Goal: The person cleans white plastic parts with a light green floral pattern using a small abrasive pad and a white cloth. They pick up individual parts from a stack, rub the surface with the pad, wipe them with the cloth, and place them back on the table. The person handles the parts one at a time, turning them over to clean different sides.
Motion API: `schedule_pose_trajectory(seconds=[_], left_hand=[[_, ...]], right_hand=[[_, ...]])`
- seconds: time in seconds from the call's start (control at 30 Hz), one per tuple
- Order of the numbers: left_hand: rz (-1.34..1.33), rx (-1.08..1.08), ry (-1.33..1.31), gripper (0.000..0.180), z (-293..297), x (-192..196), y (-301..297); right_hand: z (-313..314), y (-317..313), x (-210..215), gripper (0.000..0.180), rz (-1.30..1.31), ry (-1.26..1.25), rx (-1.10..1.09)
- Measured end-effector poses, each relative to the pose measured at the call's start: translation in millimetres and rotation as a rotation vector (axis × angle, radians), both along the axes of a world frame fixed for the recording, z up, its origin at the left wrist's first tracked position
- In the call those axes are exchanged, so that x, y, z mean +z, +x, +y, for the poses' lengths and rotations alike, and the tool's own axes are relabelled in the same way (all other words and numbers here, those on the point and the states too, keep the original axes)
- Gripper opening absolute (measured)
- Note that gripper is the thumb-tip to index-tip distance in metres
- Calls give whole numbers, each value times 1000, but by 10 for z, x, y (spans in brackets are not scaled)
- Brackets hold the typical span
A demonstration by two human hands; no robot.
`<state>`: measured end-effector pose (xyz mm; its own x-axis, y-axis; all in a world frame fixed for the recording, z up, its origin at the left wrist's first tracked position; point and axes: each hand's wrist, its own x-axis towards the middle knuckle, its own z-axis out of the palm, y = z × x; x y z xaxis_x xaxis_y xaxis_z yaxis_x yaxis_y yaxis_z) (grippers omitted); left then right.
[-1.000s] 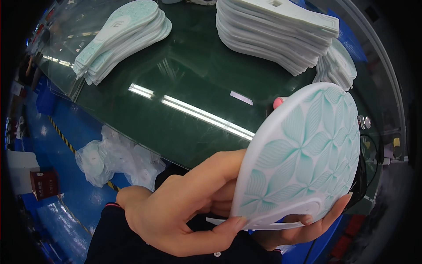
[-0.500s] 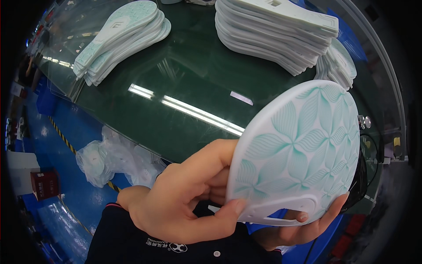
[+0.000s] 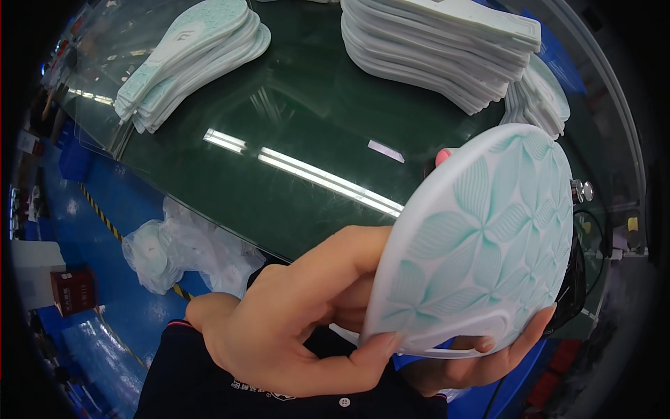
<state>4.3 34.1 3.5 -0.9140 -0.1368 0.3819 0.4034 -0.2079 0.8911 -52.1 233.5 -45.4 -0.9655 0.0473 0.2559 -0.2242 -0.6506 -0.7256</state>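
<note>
Close in front of me is a rounded white plastic panel [image 3: 488, 223] with a teal leaf pattern, tilted, with a cut-out near its lower end. My left hand [image 3: 300, 314] grips its left edge, thumb on the patterned face and fingers behind. From below, my right hand [image 3: 481, 363] holds the lower right rim, and one fingertip shows at the cut-out. The panel hides much of that hand. Similar paddle-shaped panels lie in a stack [image 3: 199, 56] at the far left of the table, and a taller white stack [image 3: 433, 56] stands at the far right.
The dark green glossy table [image 3: 279, 126] reflects ceiling lights. Another small stack [image 3: 537, 101] sits at the right, near a metal knob [image 3: 581, 190]. A pink-tipped object [image 3: 444, 156] peeks out behind the panel. Clear plastic bags [image 3: 202, 244] lie beyond the table's left edge, above the blue floor.
The held panel has shifted slightly right and turned more edge-on, my left hand moving with it. A pink-tipped object now shows beside its upper left edge.
</note>
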Motion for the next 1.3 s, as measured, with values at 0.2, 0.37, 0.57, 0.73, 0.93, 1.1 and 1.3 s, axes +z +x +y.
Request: schedule_pose_trajectory(seconds=[0.2, 0.37, 0.57, 0.73, 0.93, 1.1, 1.3], left_hand=[[-71, -128, -27, 63, -55, -6, -40], [-259, -324, 188, 66, -74, 37, -108], [-421, -283, -130, 60, -117, 284, -347], [-264, -73, -479, 35, -251, 790, -714], [225, 17, -397, 30, -339, 1510, -1939], [69, 154, -234, 31, -1028, 2140, -3236], [-343, 290, -199, 29, -1452, 2006, -4030]], right_hand=[[27, -19, 62, 57, -157, -266, 176], [-21, -130, 141, 56, -328, -450, 324], [-144, -429, 246, 47, -516, 18, 302], [-125, -669, 82, 52, -496, 49, 589], [-10, -888, 137, 47, -333, 182, 755], [-10, -953, 101, 39, -336, 199, 805], [15, -1042, 22, 35, -361, 266, 832]])
